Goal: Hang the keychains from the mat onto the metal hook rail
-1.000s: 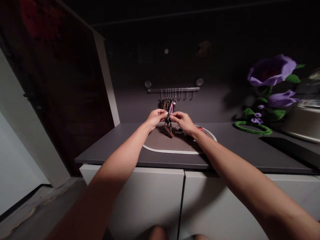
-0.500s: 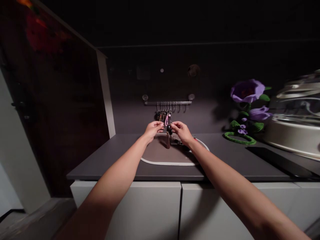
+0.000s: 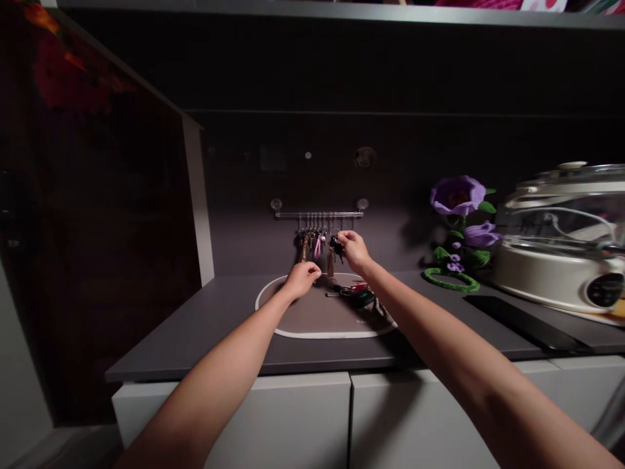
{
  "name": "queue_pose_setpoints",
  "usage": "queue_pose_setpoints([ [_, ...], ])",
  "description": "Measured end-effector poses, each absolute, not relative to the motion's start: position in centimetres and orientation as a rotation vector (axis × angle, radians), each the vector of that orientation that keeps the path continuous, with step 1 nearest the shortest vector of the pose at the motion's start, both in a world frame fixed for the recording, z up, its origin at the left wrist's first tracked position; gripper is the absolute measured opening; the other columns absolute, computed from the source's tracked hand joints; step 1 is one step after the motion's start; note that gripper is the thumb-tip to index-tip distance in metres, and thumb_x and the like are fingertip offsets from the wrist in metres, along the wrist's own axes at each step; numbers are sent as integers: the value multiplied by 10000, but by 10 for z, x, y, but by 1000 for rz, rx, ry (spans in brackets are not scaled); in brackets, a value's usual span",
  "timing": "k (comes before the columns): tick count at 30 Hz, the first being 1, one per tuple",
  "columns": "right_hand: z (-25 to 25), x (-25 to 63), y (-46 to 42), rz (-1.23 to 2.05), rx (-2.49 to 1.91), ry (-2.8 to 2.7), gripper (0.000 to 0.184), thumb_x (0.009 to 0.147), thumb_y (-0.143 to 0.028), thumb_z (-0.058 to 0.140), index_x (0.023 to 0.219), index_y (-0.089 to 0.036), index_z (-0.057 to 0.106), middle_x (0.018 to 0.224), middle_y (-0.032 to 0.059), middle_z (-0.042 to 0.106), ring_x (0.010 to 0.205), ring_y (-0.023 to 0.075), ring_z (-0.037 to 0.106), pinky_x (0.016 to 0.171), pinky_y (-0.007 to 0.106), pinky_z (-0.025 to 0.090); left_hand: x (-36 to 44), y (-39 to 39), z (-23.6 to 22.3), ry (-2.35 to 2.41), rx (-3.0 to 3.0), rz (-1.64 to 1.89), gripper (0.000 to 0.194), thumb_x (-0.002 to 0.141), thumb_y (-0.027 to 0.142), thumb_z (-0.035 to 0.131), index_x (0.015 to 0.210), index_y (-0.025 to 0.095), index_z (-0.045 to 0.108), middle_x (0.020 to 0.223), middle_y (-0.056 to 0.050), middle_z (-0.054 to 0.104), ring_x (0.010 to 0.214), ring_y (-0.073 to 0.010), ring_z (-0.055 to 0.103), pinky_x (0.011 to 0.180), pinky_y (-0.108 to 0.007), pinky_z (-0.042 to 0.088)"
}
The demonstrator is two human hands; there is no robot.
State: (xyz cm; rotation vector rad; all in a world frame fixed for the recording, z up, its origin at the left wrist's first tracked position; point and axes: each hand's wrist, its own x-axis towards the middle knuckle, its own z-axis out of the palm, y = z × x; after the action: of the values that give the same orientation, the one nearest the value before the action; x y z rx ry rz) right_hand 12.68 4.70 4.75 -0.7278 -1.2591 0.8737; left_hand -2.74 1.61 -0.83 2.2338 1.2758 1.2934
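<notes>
"What is the right hand [image 3: 352, 247] doing?"

"It is pinching the ring of a bunch of dark keys [image 3: 336, 245], thumb and forefinger closing narrowly. The bunch is hanging just below the clear hook rail [image 3: 319, 214], with a brownish tag [image 3: 331, 263] dangling under it. Whether the ring is touching a hook, I am failing to make out."

"And the left?"

"The left hand [image 3: 301, 281] is hovering lower, over the brown mat with a white rim [image 3: 303, 320]. Its fingers are curling narrowly toward the thumb; whether the tips are meeting or gripping anything small, I cannot tell."

"Other items?"

"More keys [image 3: 311, 236] are hanging from the rail's left part, overlapping too closely for counting, with a pink loop strap [image 3: 317, 245] showing among them. On the mat, a red piece [image 3: 359, 286] is lying beside a dark rounded object [image 3: 362, 299]; the right forearm is running close by, and shadow is blurring the small metal pieces there."

"To the right?"

"A purple fabric flower [image 3: 458, 195] is standing beside a cream appliance with a clear upper part [image 3: 541, 270], which the view's edge is cutting off."
</notes>
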Motion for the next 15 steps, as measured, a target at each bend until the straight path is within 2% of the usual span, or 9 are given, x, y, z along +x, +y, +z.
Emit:
queue_pose_setpoints([
  [4,65,124,58,854,-771,-1208,61,706,-202,528,711,-174,473,581,-42,466,492,76,465,480,217,432,-28,16,-11,1341,2542,1181,152,776,179,513,779,146,662,808,-43,653,783,-143,569,757,-250,421],
  [8,74,120,70,820,-832,-1195,52,708,-152,481,661,-168,467,551,-44,435,473,67,430,484,212,426,-30,15,-11,1426,2640,1096,177,801,200,492,830,163,663,869,-48,639,825,-153,564,769,-251,418],
  [11,75,117,83,749,-894,-1184,70,694,-148,460,628,-169,465,543,-41,432,465,69,408,487,216,415,-31,14,-9,1480,2692,1037,188,811,202,479,852,174,661,890,-50,631,844,-158,564,765,-247,418],
  [15,73,115,103,627,-972,-1170,51,671,-181,467,645,-171,510,583,-28,496,512,83,447,528,217,428,-32,14,-8,1521,2780,966,203,825,209,462,880,185,656,905,-52,627,858,-165,566,760,-250,419],
])
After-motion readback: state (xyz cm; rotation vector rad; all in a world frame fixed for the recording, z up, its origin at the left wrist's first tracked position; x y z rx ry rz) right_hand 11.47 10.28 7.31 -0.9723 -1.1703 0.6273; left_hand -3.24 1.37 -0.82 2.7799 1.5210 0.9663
